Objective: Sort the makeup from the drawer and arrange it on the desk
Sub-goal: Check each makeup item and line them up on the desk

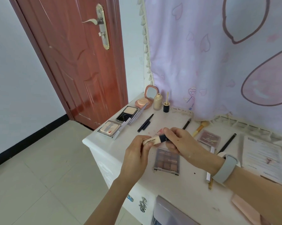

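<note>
We are looking across the tabletop point(104, 143) from its left edge, where much of the makeup is already lying out: an open blush compact point(110, 129), an open black powder compact point(129, 114), a round pink cushion compact point(145, 99) with its mirror up, a foundation bottle point(158, 101) and a small black-based pot point(166, 106) standing at the back, and a black pencil point(145, 122). At centre we are holding a beige concealer tube point(154, 140) above the tabletop: our left hand point(137, 157) is pinching its pale end while our right hand point(180, 142) is gripping its dark cap. The lettering on the tube is too small for us to read. Just below it an eyeshadow palette point(167, 161) is lying flat, seemingly printed "MUWELEER". Further right a yellow-handled brush point(200, 127), a mauve palette point(209, 138) and a printed sheet point(263, 158), unreadable, are resting. We are judging the sorting well advanced; the tube is not yet placed, and the drawer itself is out of sight.
</note>
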A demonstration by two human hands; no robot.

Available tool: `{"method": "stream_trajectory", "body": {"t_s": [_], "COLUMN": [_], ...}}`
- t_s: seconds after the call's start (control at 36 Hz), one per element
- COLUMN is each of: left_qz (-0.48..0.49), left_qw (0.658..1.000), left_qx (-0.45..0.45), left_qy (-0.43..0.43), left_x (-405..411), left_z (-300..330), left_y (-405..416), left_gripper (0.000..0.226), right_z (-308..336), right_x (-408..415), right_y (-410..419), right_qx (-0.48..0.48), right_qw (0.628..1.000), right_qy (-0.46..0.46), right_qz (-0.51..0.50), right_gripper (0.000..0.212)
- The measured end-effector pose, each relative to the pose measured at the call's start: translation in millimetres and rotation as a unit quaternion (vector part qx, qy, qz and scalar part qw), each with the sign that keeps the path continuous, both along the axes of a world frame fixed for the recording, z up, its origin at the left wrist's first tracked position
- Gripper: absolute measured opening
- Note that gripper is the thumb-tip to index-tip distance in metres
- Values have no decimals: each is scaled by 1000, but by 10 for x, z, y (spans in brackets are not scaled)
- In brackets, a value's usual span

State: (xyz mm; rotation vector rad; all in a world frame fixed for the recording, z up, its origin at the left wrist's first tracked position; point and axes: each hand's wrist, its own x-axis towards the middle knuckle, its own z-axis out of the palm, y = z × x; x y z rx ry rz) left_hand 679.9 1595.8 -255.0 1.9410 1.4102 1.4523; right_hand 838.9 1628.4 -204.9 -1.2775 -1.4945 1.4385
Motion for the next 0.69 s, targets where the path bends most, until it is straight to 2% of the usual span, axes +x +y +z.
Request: {"method": "stream_trajectory", "body": {"t_s": [0.14, 0.17, 0.22, 0.31, 0.36, 0.47, 0.56, 0.61, 0.69], "left_qz": [12, 15, 20, 11, 4, -13, -23, -39, -80], "left_qw": [998, 998, 998, 997, 997, 997, 996, 995, 989], "left_qx": [-45, -48, -59, -77, -68, -56, -69, -79, -115], "left_qy": [-34, -33, -18, 4, 21, 42, 50, 56, 55], "left_x": [38, 33, 16, -7, -2, 38, 49, 48, 56], "left_z": [-12, -18, -33, -37, -19, 25, 57, 88, 139], "left_y": [-2, -1, 12, 47, 66, 121, 178, 217, 291], "left_gripper": [26, 24, 20, 16, 15, 16, 17, 16, 14], "right_z": [-31, -36, -28, 23, 40, 62, 82, 94, 80], "right_x": [74, 106, 170, 234, 274, 348, 400, 420, 469], "right_y": [-60, -65, -56, 6, 52, 140, 183, 191, 219], "right_qx": [167, 187, 214, 190, 182, 237, 252, 281, 391], "right_qw": [977, 969, 953, 954, 953, 919, 904, 876, 770], "right_qy": [-122, -144, -184, -197, -208, -285, -309, -356, -481], "right_qz": [60, 79, 106, 122, 120, 136, 152, 162, 154], "right_gripper": [7, 7, 17, 11, 24, 31, 40, 39, 36]}}
